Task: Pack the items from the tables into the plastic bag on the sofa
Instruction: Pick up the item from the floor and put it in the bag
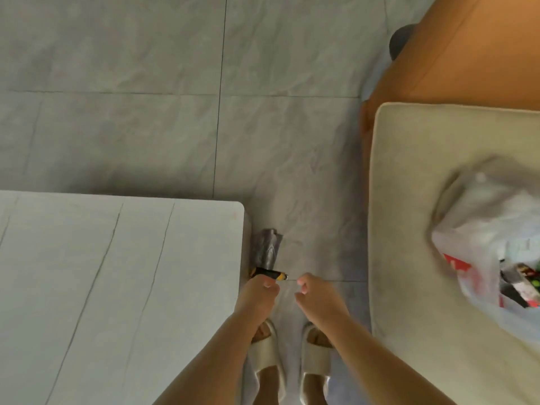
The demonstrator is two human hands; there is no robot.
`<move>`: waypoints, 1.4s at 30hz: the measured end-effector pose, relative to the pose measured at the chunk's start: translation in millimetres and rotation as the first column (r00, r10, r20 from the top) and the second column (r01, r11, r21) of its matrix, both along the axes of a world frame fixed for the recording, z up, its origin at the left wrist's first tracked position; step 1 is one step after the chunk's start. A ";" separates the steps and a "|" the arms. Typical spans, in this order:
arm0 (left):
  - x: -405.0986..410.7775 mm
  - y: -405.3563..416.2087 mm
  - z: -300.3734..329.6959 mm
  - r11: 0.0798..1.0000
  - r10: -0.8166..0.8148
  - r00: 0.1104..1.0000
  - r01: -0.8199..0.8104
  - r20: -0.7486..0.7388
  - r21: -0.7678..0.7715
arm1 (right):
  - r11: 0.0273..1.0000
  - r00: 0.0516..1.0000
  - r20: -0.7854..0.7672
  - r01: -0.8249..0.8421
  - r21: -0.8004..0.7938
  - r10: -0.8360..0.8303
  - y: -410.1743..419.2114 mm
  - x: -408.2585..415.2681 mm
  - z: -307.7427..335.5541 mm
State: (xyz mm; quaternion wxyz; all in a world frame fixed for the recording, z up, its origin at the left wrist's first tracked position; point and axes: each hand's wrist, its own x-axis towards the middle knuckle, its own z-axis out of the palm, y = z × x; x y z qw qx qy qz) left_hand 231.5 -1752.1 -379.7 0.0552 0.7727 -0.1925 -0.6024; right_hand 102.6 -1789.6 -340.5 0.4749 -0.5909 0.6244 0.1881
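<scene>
My left hand [260,290] grips a small black-and-yellow tool [273,275] over the floor, just right of the white table's [117,273] corner. My right hand [312,296] is close beside it, its thumb and fingers curled near the tool's metal tip; I cannot tell whether it pinches anything. The white plastic bag [493,229] with red print lies on the cream sofa cushion [409,200] at the right, blurred, with boxed items showing at its mouth.
A grey crumpled object [267,248] lies on the tiled floor by the table corner. An orange sofa part [467,54] and a dark round object [400,39] are at the upper right. My feet in pale slippers [292,355] stand between table and sofa.
</scene>
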 end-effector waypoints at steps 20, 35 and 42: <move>-31.2 6.0 -277.6 0.997 0.045 0.989 -0.036 0.143 -0.066 | 0.882 0.890 -0.006 -0.452 -0.137 0.455 -64.2 22.6 -291.6; -24.9 21.0 -359.2 0.918 -0.379 0.789 0.387 0.483 0.089 | 0.558 0.619 -0.311 -0.785 -0.270 0.721 -78.3 31.8 -407.9; -30.0 26.7 -372.8 0.688 -0.661 0.436 0.678 0.611 0.260 | 0.792 0.820 -0.360 -0.548 -0.270 0.445 -60.0 -21.9 -406.3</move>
